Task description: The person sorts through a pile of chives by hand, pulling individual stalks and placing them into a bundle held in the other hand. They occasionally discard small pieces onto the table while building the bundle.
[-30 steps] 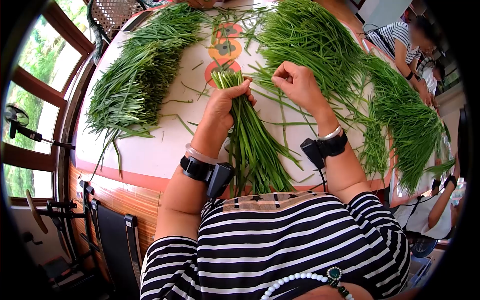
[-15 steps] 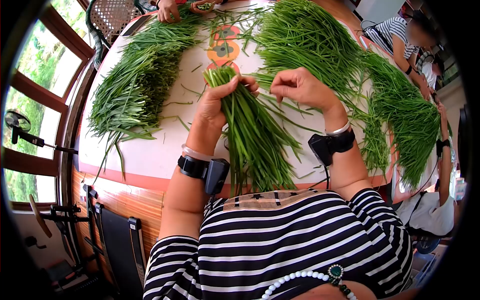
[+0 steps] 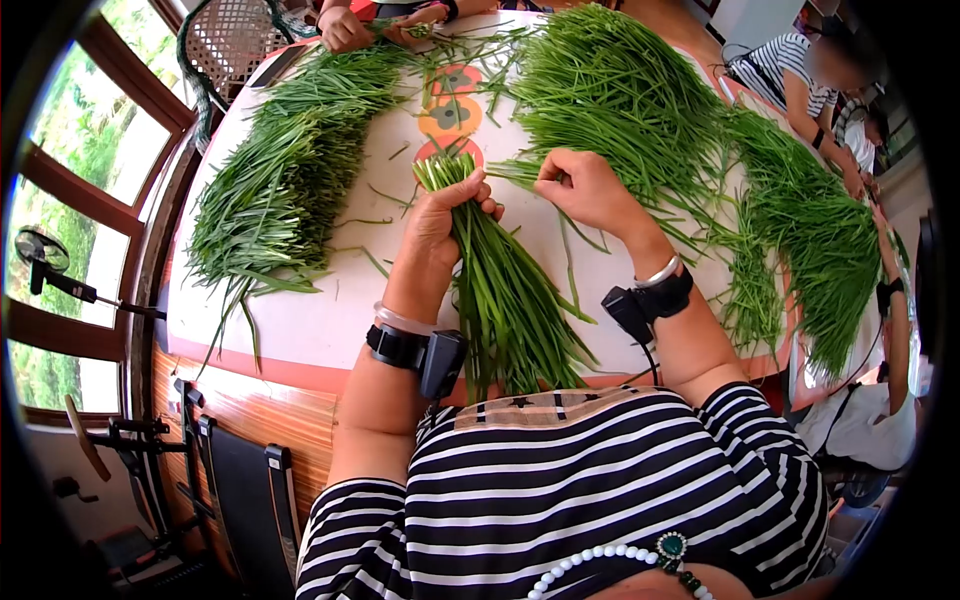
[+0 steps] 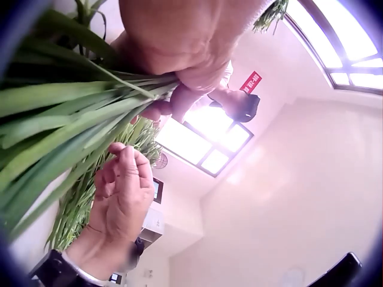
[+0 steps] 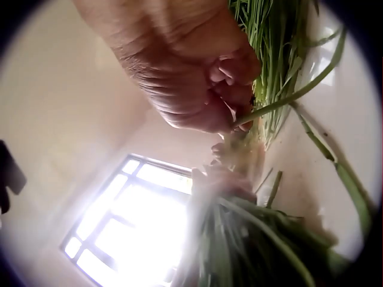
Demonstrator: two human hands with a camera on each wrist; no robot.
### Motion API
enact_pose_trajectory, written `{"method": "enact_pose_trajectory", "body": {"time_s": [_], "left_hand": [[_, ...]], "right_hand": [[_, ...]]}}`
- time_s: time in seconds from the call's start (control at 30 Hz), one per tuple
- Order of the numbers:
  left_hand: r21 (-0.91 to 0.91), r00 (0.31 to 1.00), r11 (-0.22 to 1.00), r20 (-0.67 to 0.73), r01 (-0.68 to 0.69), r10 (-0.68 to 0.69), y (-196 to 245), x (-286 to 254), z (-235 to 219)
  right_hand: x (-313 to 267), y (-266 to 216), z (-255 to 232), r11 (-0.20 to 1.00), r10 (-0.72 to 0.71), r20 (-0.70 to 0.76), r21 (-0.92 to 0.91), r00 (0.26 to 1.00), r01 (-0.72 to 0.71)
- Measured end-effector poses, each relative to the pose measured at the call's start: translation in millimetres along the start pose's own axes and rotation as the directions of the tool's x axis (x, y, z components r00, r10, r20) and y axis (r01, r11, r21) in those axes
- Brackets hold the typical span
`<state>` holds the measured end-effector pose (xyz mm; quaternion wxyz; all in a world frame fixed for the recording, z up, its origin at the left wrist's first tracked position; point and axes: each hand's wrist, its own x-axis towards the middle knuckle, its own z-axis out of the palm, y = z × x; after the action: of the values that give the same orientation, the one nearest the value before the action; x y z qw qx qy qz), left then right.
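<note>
My left hand grips a thick bunch of green chives just below its pale cut ends. The long leaves fan down toward my striped shirt. To the right of the bunch, my right hand has its fingers curled, thumb against forefinger. In the right wrist view a single chive stalk runs out from these pinched fingertips. The left wrist view shows the bunch's leaves up close, with the right hand below them.
Chive heaps lie on the white table: one on the left, one at back right, another at far right. Another person's hands work at the far edge. More people stand at right.
The left hand and bunch swung left, then came back a little. My right hand has moved slightly left and down. Another person's hands have come further into view at the far edge.
</note>
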<state>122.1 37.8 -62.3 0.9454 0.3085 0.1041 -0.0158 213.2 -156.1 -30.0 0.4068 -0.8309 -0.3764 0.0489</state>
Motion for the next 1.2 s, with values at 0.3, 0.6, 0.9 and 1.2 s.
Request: {"method": "enact_pose_trajectory", "body": {"time_s": [0.3,0.6,0.9,1.2], "left_hand": [[-0.066,0.997,0.995,0.024,-0.073,0.075,-7,1,0],[0.050,0.998,0.997,-0.006,-0.066,0.067,0,-11,18],[0.055,1.000,0.998,-0.005,-0.022,0.023,-6,-2,3],[0.067,0.999,0.998,-0.030,-0.015,0.017,-7,0,3]], "right_hand": [[-6,-26,1,0.987,-0.033,0.168,0.163,0.985,0.006],[1,1,-15,0.999,-0.027,-0.088,-0.036,0.996,0.024],[3,24,9,0.914,-0.128,-0.152,-0.401,0.980,0.058],[5,17,2,0.948,-0.158,-0.212,-0.307,0.965,0.088]]}}
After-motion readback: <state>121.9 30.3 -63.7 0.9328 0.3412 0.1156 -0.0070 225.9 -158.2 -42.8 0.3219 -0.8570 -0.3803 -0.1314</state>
